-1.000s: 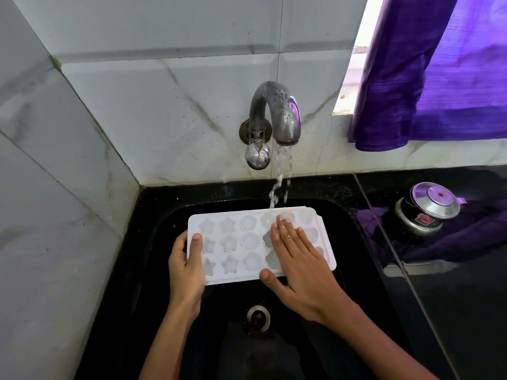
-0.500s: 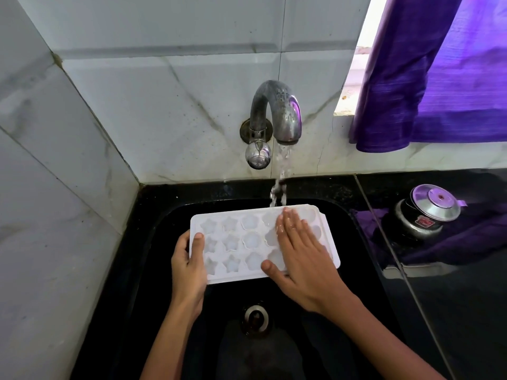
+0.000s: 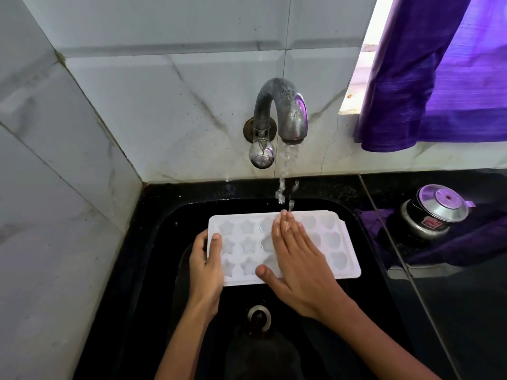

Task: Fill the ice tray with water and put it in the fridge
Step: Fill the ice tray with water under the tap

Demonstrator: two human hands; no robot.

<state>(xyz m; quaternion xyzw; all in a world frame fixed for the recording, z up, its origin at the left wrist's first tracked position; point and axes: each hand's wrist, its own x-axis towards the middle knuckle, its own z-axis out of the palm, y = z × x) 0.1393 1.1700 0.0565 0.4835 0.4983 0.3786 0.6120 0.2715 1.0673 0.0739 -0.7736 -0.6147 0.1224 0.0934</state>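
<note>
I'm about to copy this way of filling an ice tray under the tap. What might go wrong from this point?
1. The stream from the tap lands on the right hand, lying flat over the ice tray, so water may splash off instead of filling the moulds.
2. Only the left hand grips the tray, at one end over the sink; as it fills it could tip and spill.

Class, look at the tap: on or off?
On. Water streams from the tap onto the right hand and the ice tray.
</note>
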